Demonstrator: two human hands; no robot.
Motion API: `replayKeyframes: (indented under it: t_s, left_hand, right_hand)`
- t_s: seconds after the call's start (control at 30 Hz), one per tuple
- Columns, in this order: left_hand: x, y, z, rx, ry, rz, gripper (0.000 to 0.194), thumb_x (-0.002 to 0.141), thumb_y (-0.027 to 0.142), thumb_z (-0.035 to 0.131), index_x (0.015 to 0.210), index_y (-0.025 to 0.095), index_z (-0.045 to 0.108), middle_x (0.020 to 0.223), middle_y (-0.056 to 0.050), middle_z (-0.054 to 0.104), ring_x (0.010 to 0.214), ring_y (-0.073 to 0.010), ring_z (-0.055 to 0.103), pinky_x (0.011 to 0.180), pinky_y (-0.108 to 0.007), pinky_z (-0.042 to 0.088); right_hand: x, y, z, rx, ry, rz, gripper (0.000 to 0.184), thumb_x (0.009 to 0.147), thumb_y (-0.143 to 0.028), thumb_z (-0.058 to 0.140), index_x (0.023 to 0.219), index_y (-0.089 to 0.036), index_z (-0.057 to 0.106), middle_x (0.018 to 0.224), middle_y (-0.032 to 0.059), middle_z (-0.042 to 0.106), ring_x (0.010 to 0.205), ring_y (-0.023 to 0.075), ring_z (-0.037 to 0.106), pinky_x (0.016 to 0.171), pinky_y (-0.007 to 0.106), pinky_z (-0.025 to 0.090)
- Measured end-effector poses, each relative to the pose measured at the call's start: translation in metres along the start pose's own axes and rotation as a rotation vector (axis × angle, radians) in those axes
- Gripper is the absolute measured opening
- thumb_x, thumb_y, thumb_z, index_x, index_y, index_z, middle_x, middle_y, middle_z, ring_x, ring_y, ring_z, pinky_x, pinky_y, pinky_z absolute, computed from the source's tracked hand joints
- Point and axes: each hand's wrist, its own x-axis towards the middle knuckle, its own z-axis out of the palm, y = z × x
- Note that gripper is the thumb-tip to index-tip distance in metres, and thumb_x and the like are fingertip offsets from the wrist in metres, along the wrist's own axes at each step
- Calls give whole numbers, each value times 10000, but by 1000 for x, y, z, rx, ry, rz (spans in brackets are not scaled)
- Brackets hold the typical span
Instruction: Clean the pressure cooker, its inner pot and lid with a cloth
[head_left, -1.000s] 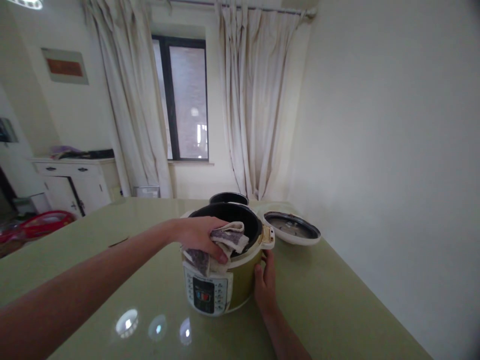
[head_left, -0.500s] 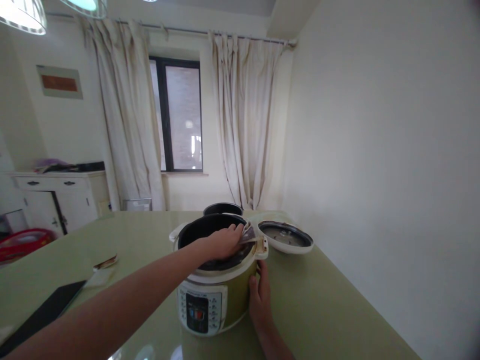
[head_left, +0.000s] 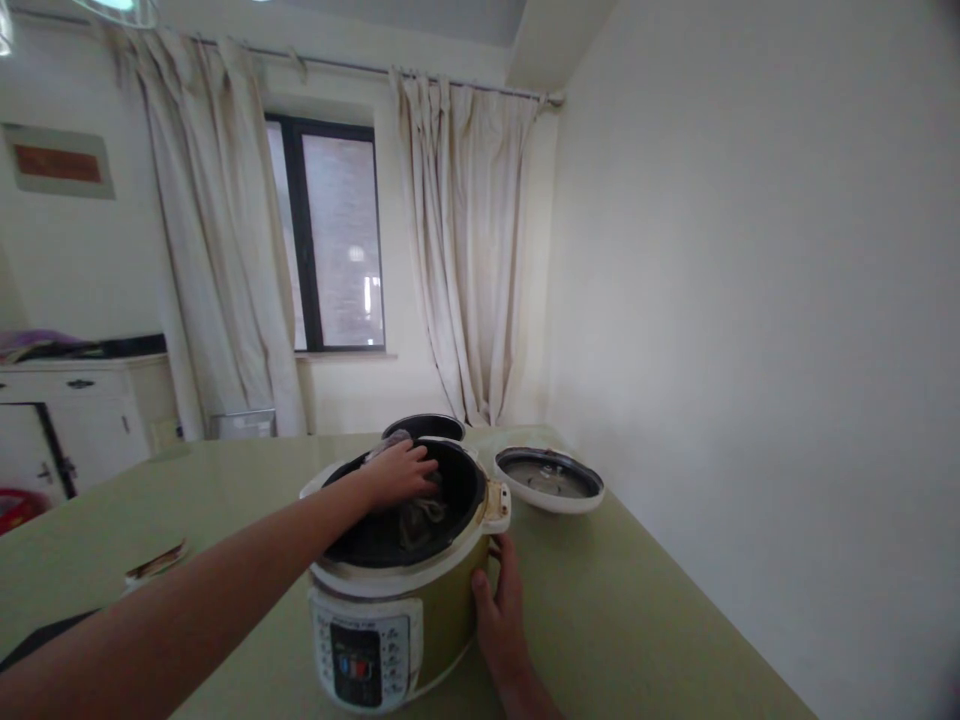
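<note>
An electric pressure cooker [head_left: 448,610] with a white rim, olive side and front control panel stands uncovered on the table. My left hand [head_left: 399,472] reaches over its opening, gripping a grey and cream cloth [head_left: 421,518]. Part of that cloth hangs into the dark interior; another part lies against the far rim. Low on the right side, just below the side handle [head_left: 496,505], my right hand [head_left: 501,612] is wrapped against the cooker's body, thumb toward the front. Some of its fingers are hidden behind the curve.
The cooker's round lid [head_left: 551,480] lies upside down to the right. A dark inner pot [head_left: 424,428] stands behind the cooker. A dark flat object [head_left: 52,632] and a small brownish item [head_left: 156,562] are on the green table [head_left: 630,620] at left. A wall [head_left: 750,350] borders the right side.
My left hand has moved the cloth from the front rim to the right inner rim, then to the middle and far rim. My right hand stays on the cooker's side. The view has shifted.
</note>
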Motion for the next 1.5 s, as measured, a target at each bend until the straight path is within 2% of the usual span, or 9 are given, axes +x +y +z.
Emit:
replayKeyframes:
  t_s: [0.2, 0.3, 0.47, 0.63, 0.87, 1.0, 1.2, 1.33, 1.5]
  left_hand:
    - [-39, 5, -6, -14, -211, -163, 486, 775, 130, 729, 1245, 251, 752, 1126, -192, 767, 1011, -362, 718, 873, -482, 529]
    - [-45, 14, -18, -125, -349, -221, 478, 703, 163, 757, 1177, 220, 776, 1020, -209, 793, 942, -410, 751, 819, -533, 571]
    - [-29, 31, -41, -463, -470, -143, 310, 725, 226, 706, 1019, 246, 803, 883, -67, 818, 794, -286, 759, 717, -373, 599]
    - [2, 50, -48, -663, -306, -146, 288, 883, 272, 568, 1080, 230, 774, 1044, -2, 816, 935, -210, 752, 844, -291, 589]
    - [34, 51, -31, -500, -2, -589, 450, 991, 471, 480, 1280, 163, 633, 1211, -194, 755, 1083, -362, 736, 906, -459, 574]
    - [31, 44, -34, -314, 57, -647, 416, 984, 388, 531, 1346, 189, 577, 1238, -202, 718, 1165, -389, 695, 956, -506, 540]
    - [4, 23, -47, -94, -17, -596, 406, 933, 104, 513, 1285, 215, 683, 1293, -210, 692, 1288, -388, 630, 1033, -531, 489]
    - [-13, 2, -53, -58, -143, -679, 315, 955, 171, 508, 1150, 170, 755, 1128, -240, 759, 1101, -424, 728, 881, -548, 563]
    - [-20, -21, -60, -48, -154, -762, 327, 892, 268, 603, 1181, 188, 734, 1160, -232, 763, 1135, -431, 721, 898, -548, 567]
  right_hand:
    - [6, -9, -2, 21, -33, -7, 593, 1025, -561, 540, 1539, -269, 506, 1448, 137, 630, 1223, 323, 651, 1010, 510, 560]
    - [8, -11, -3, 27, -42, -7, 589, 1029, -547, 536, 1544, -264, 499, 1449, 137, 628, 1214, 315, 653, 1010, 507, 559]
    - [7, -9, 0, 30, -42, -22, 584, 1033, -540, 526, 1539, -249, 505, 1461, 140, 622, 1246, 316, 639, 1036, 510, 545]
    - [-3, -1, 10, 24, 4, 14, 589, 1047, -527, 504, 1556, -232, 492, 1528, 145, 575, 1359, 322, 579, 1116, 533, 491]
    - [-7, 1, 12, 19, -1, 10, 577, 1064, -524, 468, 1574, -253, 466, 1556, 135, 555, 1399, 321, 550, 1145, 541, 472]
    - [-4, -2, 9, 9, -9, -13, 577, 1068, -527, 455, 1566, -237, 474, 1525, 146, 576, 1362, 321, 578, 1120, 535, 497]
    - [-1, -2, 5, 11, -27, -4, 583, 1053, -535, 489, 1557, -241, 480, 1496, 139, 604, 1327, 319, 603, 1088, 518, 522]
    - [0, -4, 2, -1, -37, 12, 583, 1045, -537, 511, 1556, -256, 486, 1503, 132, 603, 1312, 320, 616, 1070, 508, 536]
    - [-1, -9, 3, 34, -42, 7, 578, 1051, -531, 501, 1561, -259, 479, 1505, 131, 598, 1335, 322, 601, 1095, 521, 521]
